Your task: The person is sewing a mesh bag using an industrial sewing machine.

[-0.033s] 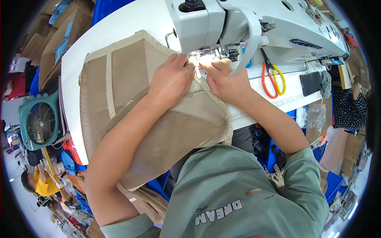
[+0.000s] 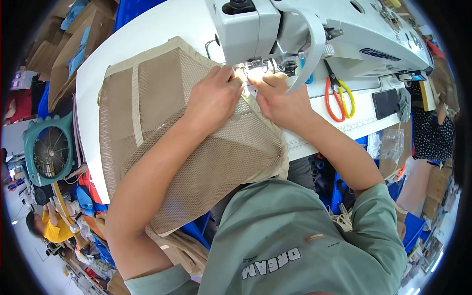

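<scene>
A tan mesh fabric piece (image 2: 216, 167) with pale binding along its edges spreads over the white sewing table (image 2: 93, 98) and hangs down to my lap. Its bound edge runs up to the lit needle area of a white sewing machine (image 2: 246, 34). My left hand (image 2: 215, 97) is closed on that edge, just left of the presser foot, fingers bunched together. To the right of the foot, my right hand (image 2: 280, 101) pinches the same edge, thumb and fingertips close to the needle. Glare washes out the fingertips and the stitching spot.
Scissors (image 2: 338, 96) with red and yellow handles lie right of my right hand. A dark phone (image 2: 386, 103) rests near the table's right end. A green fan (image 2: 50, 150) stands at the left, cardboard boxes (image 2: 64, 54) behind it. A person in yellow (image 2: 56, 228) is farther off.
</scene>
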Motion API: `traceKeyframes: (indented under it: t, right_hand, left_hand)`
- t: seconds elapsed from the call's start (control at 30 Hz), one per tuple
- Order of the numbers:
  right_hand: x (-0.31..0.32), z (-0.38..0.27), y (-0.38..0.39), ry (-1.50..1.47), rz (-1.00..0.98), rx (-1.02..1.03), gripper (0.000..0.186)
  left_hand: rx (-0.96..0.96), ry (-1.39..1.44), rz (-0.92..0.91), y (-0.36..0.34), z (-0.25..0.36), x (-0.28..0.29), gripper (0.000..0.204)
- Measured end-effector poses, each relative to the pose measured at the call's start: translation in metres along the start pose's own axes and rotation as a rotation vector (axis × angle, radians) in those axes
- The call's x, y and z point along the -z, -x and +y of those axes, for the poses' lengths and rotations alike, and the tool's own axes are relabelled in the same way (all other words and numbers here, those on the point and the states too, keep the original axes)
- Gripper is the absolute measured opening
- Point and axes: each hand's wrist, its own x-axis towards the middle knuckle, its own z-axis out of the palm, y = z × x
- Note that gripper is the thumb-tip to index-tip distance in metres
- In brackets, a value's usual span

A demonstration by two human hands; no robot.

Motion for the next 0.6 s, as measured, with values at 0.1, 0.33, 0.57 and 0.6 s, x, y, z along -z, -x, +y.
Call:
traceKeyframes:
  t: [0.1, 0.33, 0.57, 0.6]
  right_hand:
    - [-0.004, 0.004, 0.001, -0.072, 0.031, -0.01, 0.028]
    - [-0.002, 0.006, -0.002, -0.372, 0.075, -0.342, 0.016]
    - [0.005, 0.001, -0.005, -0.201, 0.034, -0.149, 0.025]
    - [0.005, 0.001, -0.005, -0.159, 0.017, -0.133, 0.027]
  left_hand:
    - [-0.02, 0.018, 0.026, -0.001, -0.001, -0.002, 0.014]
    - [-0.003, 0.077, -0.007, -0.001, -0.002, 0.001, 0.007]
    - [-0.062, 0.016, 0.03, -0.001, -0.003, 0.0, 0.012]
    - [-0.069, 0.003, 0.03, -0.001, -0.003, 0.0, 0.012]
